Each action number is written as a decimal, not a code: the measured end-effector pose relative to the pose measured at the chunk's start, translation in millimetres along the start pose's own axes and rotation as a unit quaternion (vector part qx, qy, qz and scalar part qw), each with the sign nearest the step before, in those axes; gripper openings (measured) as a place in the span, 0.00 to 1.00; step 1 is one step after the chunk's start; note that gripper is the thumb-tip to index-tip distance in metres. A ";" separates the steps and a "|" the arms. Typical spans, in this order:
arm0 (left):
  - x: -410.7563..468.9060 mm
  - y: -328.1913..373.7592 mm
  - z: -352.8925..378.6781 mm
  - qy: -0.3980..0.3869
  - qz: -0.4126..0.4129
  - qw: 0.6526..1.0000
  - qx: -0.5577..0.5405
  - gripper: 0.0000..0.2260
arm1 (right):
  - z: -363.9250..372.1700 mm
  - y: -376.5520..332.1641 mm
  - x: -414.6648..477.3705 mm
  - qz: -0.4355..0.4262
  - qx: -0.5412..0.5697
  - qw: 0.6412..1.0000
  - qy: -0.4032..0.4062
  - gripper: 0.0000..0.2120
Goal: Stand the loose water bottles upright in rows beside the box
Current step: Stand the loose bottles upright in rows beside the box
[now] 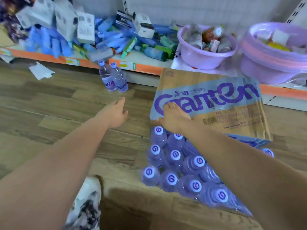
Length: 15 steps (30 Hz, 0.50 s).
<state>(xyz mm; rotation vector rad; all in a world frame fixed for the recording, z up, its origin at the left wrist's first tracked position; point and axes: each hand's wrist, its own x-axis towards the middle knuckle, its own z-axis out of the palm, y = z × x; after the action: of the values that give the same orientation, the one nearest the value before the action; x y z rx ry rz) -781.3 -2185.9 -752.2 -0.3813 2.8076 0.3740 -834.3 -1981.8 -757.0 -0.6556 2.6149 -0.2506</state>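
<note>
A cardboard box [232,117] printed with purple letters lies open on the wood floor, its flap raised. Several clear water bottles [176,165] with white, purple-marked caps stand packed in rows at its near side. Two more bottles [113,77] stand upright together by the shelf base, left of the box. My left hand [116,113] reaches out over the bare floor between those two bottles and the box, fingers apart, holding nothing. My right hand [174,118] rests flat on the box flap's lower left corner, just beyond the packed bottles.
A low orange-edged shelf [142,68] runs along the back, heaped with blue packets and white cartons. Two lilac basins [206,52] [272,63] of oddments sit behind the box. White paper [41,72] lies at the left. My shoe [86,201] is near the bottom.
</note>
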 end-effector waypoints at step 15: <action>277.1 -199.3 -37.3 0.078 0.071 0.994 -0.041 0.33 | 11.1 -143.4 297.4 0.039 0.004 0.999 0.037 0.27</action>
<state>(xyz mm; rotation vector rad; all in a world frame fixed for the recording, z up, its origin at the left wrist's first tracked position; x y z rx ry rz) -988.2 -2443.4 -846.0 -0.2371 2.9879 0.5134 -1007.5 -2251.8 -836.0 -0.5499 2.7016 -0.2649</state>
